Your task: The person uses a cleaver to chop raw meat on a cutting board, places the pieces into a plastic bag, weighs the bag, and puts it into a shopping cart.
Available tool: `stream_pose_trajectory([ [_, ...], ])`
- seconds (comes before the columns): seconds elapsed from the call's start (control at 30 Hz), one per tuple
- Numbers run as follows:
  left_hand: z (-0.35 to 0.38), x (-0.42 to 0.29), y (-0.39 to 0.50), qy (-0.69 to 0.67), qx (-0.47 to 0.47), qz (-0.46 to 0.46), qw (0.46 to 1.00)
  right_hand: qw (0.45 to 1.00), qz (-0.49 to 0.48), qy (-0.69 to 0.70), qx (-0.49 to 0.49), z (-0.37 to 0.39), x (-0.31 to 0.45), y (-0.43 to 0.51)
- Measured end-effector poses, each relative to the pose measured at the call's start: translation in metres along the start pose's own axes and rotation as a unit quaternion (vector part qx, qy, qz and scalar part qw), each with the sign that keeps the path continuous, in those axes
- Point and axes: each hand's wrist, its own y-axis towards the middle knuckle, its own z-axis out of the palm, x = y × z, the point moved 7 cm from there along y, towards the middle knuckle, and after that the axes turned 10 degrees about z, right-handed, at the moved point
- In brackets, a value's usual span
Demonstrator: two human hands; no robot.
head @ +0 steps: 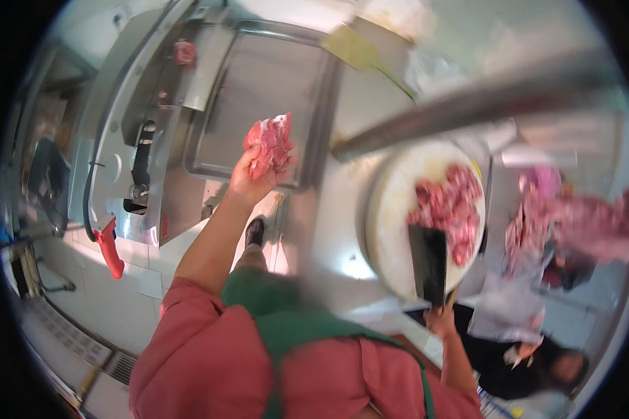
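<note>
My left hand (257,180) is raised near the steel tray (272,57) and holds a piece of raw meat (270,141) with its fingers curled round the underside. My right hand (441,320), at the lower right, grips the handle of a broad-bladed cleaver (428,262). The dark blade lies over the edge of a round white chopping block (393,225), close beside a heap of cut raw meat chunks (453,209). Whether the blade touches the block cannot be told.
A metal pole (424,123) slants across the upper right. At left stands a steel machine (173,157) with a red handle (110,251) hanging beside it. A green scoop-like tool (351,47) lies behind the tray. More meat (582,225) and a person in black (498,356) are at right.
</note>
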Motion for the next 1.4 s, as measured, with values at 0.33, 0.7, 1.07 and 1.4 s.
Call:
stream_pose_trajectory([
  [0.33,0.093,0.141,-0.127,0.381,0.051,-0.21,0.899,0.974,-0.21,-0.07,-0.056,0.013,0.054,-0.055],
  [0.7,0.167,0.241,-0.084,0.838,0.222,0.116,0.485,0.977,-0.184,0.105,0.001,0.025,0.051,-0.046],
  [1.07,0.121,0.232,-0.095,0.676,0.019,0.084,0.732,0.961,-0.227,0.155,0.041,0.062,0.087,-0.069],
  [1.4,0.102,0.204,-0.104,0.706,-0.026,0.092,0.702,0.962,-0.262,0.067,-0.048,0.053,0.102,-0.095],
])
